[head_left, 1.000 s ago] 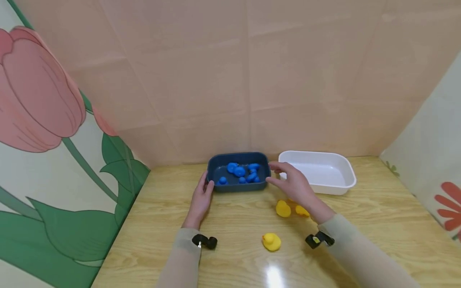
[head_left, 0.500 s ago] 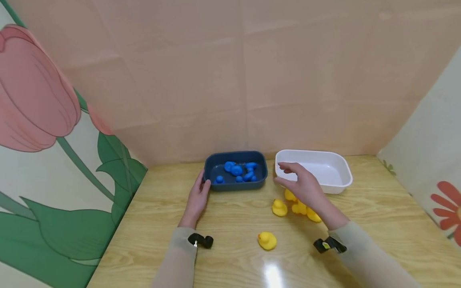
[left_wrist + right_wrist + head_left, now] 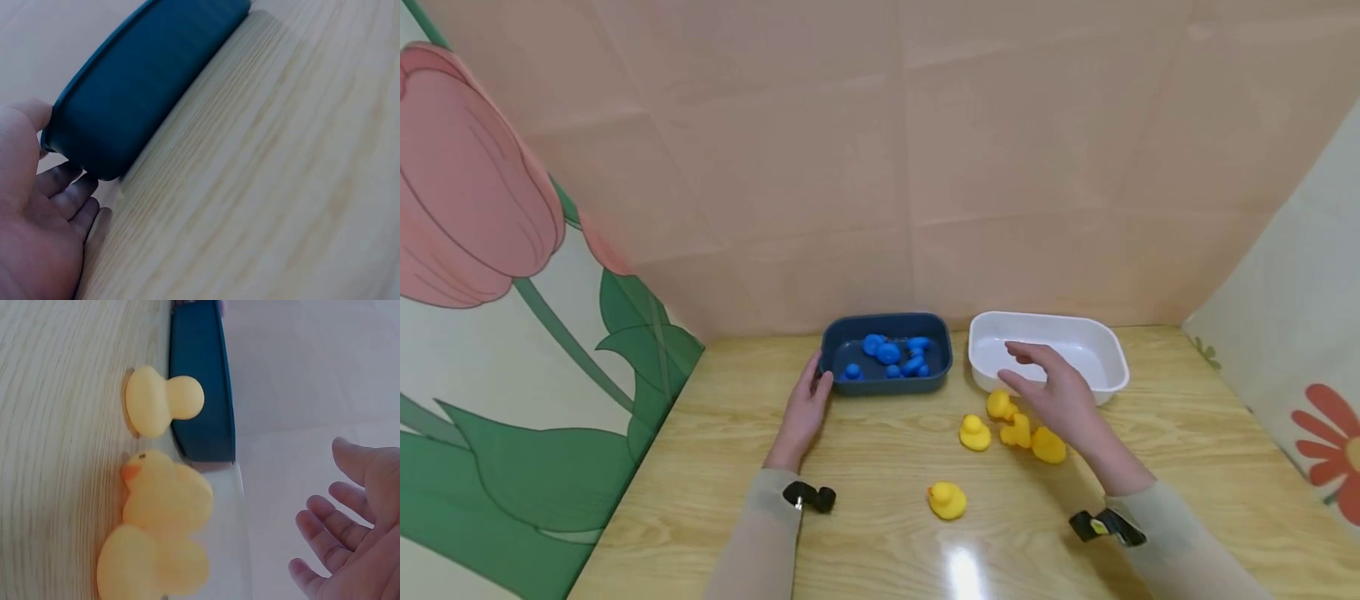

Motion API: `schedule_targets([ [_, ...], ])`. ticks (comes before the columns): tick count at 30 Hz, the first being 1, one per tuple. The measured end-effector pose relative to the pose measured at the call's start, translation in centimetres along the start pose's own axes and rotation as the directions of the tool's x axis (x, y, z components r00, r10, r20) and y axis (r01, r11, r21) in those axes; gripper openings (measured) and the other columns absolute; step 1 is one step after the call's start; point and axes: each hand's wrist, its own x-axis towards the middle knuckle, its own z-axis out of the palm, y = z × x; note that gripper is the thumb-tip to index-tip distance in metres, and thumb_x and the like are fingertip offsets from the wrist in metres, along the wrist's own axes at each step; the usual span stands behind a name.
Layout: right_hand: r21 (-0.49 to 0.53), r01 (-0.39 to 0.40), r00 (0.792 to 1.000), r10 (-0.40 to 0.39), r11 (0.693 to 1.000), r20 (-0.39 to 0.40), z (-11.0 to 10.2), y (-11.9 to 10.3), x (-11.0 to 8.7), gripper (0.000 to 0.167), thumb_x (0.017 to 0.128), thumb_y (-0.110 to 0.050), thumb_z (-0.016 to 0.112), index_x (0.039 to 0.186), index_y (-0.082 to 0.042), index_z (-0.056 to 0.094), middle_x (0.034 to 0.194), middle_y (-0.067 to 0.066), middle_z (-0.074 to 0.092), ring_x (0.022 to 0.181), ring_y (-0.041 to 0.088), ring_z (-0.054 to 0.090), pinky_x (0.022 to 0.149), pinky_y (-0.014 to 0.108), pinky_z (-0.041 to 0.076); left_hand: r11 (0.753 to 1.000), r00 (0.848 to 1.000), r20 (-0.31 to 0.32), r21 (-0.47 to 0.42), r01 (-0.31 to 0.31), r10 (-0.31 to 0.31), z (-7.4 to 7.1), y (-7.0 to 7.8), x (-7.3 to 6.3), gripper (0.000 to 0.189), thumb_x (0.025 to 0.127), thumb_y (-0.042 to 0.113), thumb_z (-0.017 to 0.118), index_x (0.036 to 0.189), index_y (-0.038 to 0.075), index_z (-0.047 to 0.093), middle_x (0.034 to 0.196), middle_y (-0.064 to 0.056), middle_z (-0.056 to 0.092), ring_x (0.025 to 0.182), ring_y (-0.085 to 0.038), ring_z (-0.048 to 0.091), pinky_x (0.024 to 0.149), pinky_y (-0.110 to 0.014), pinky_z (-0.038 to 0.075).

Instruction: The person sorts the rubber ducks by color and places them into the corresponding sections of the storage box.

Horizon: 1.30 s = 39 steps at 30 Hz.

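The dark blue tray [image 3: 883, 387], containing blue toys [image 3: 887, 354], is sitting against the loosely spread fingers of the left hand [image 3: 802, 417]. The right hand [image 3: 1063, 400] is hovering, fingers apart, near the white tray [image 3: 1090, 354]; yellow ducks [image 3: 975, 434] are lying lower than its fingers.

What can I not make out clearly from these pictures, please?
Head view: details of the blue pieces in the dark tray, too small.
Head view: part of the white tray, behind the right hand.
Left wrist view: the inside of the dark tray, hidden by its wall.
Right wrist view: part of the lowest duck, cut off by the bottom edge.
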Motion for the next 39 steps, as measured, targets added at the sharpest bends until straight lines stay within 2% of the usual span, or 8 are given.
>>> schedule_targets([
  [7, 0.007, 0.002, 0.998, -0.001, 1.000, -0.068, -1.6, 1.4, -0.7, 0.051, 0.108, -0.029, 0.076, 0.150, -0.002, 0.065, 0.146, 0.024, 0.065, 0.132, 0.047, 0.060, 0.110, 0.072, 0.045, 1.000, 1.000, -0.001, 0.004, -0.007, 0.007, 0.0, -0.1, 0.1, 0.061, 0.119, 0.041, 0.051, 0.176, 0.030, 0.031, 0.180, -0.004, 0.030, 0.164, -0.031, 0.031, 0.132, -0.053, 0.027],
  [14, 0.017, -0.020, 0.995, 0.022, 1.000, -0.099, -2.9, 3.4, -1.0, 0.053, 0.110, -0.030, 0.073, 0.153, -0.001, 0.062, 0.149, 0.027, 0.061, 0.137, 0.051, 0.055, 0.111, 0.075, 0.043, 1.000, 1.000, -0.008, -0.009, -0.006, 0.006, -0.1, 0.4, -0.2, 0.062, 0.119, 0.043, 0.050, 0.176, 0.027, 0.032, 0.179, -0.006, 0.031, 0.163, -0.033, 0.033, 0.132, -0.053, 0.027],
  [26, 0.035, -0.039, 0.981, 0.045, 0.999, -0.191, -4.9, 7.6, -1.5, 0.050, 0.112, -0.022, 0.070, 0.153, 0.003, 0.060, 0.155, 0.033, 0.055, 0.145, 0.060, 0.045, 0.120, 0.077, 0.031, 1.000, 1.000, 0.002, -0.010, -0.005, 0.006, 0.2, 0.5, -0.2, 0.071, 0.116, 0.055, 0.051, 0.177, 0.026, 0.029, 0.181, -0.004, 0.028, 0.165, -0.030, 0.028, 0.133, -0.052, 0.025],
  [32, 0.039, -0.051, 0.972, 0.058, 0.998, -0.227, -5.2, 9.2, -1.4, 0.052, 0.112, -0.017, 0.068, 0.154, 0.011, 0.055, 0.157, 0.041, 0.048, 0.147, 0.064, 0.039, 0.124, 0.077, 0.026, 1.000, 1.000, 0.001, -0.024, -0.001, 0.001, 0.1, 0.3, -0.2, 0.066, 0.118, 0.048, 0.051, 0.177, 0.026, 0.030, 0.181, -0.004, 0.027, 0.165, -0.030, 0.027, 0.133, -0.052, 0.024],
  [39, 0.062, -0.139, 0.960, 0.149, 0.988, -0.236, -5.4, 11.9, -1.5, 0.061, 0.112, -0.017, 0.066, 0.159, 0.014, 0.043, 0.163, 0.043, 0.036, 0.152, 0.064, 0.031, 0.128, 0.072, 0.020, 0.999, 1.000, 0.000, -0.032, 0.006, -0.006, 0.2, 0.4, -0.1, 0.062, 0.120, 0.038, 0.051, 0.177, 0.027, 0.029, 0.181, -0.004, 0.027, 0.166, -0.030, 0.026, 0.134, -0.052, 0.023],
])
